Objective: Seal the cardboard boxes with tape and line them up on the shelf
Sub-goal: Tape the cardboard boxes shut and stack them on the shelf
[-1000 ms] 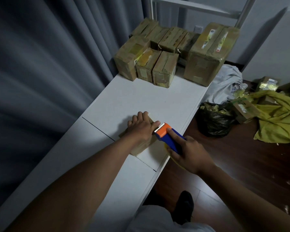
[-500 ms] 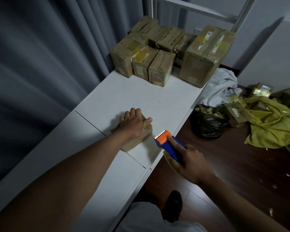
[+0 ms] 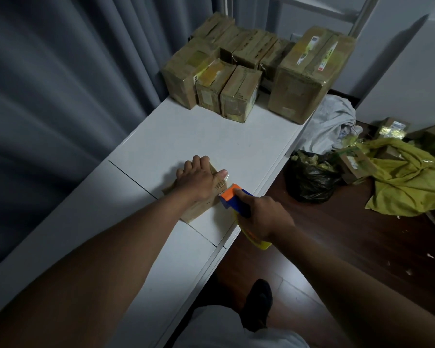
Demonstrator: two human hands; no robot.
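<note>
Small cardboard box [image 3: 201, 200]: matte brown, oblong, corners sharp, lying flat on the smooth white shelf top [image 3: 191, 131] near its front edge, just beyond a thin seam between two panels. Left hand [image 3: 199, 178] laid palm-down on the box lid, fingers nearly straight and close together, thumb stretched out toward the right edge, pressing rather than gripping. Right hand [image 3: 266, 217] curled tightly round the blue plastic handle of a tape dispenser [image 3: 236, 199], index finger lying along its top; orange plastic head with a toothed edge touching the box's right side; a glossy yellow roll edge showing below the wrist. At the far end of the shelf top, a cluster of taped boxes [image 3: 226, 71], brown and wrapped in shiny yellowish tape, packed side by side, with one larger taped box [image 3: 309, 74] at the right. Pleated grey curtain [image 3: 60, 84] along the left. Down on the dark wooden floor [image 3: 362, 247]: a crinkled black plastic bag [image 3: 309, 179], a rumpled pale cloth [image 3: 329, 124], a crumpled yellow-green sheet [image 3: 412, 177].
</note>
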